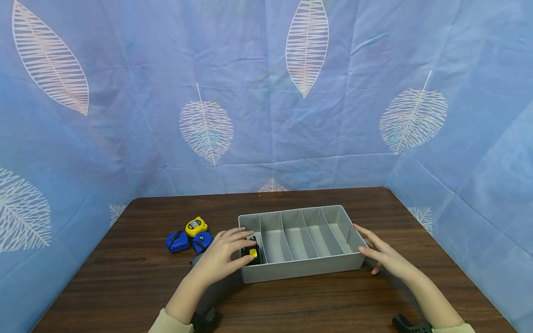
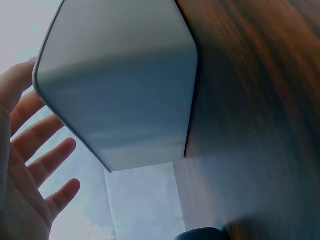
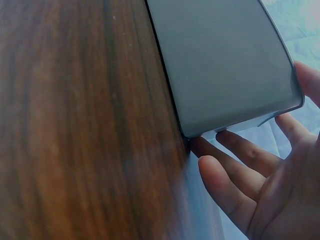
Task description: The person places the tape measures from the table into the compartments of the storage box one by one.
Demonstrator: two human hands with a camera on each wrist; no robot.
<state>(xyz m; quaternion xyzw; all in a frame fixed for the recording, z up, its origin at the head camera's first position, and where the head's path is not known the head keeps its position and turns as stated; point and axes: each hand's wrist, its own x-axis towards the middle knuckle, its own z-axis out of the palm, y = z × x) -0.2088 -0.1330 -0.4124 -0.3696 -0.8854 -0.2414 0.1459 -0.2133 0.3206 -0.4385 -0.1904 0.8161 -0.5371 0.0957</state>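
A grey divided tray (image 1: 306, 270) stands on the table, with several compartments side by side. In its leftmost compartment sits a black tape measure (image 1: 249, 248) with a yellow button. My left hand (image 1: 225, 252) reaches over the tray's left end, its fingers spread above that compartment and partly covering the tape measure. The left wrist view shows these fingers (image 2: 47, 130) apart and fairly straight beyond the tray's rim. At the tray's right end, my right hand (image 1: 385, 256) rests its extended fingers and thumb against the end wall and rim.
Left of the tray lie a yellow tape measure (image 1: 195, 226) and two blue ones, one outermost (image 1: 177, 242) and one nearer my hand (image 1: 202, 241). A dark grey item (image 1: 195, 259) beside them is mostly hidden by my left hand. Blue leaf-patterned cloth (image 1: 250, 129) surrounds the table.
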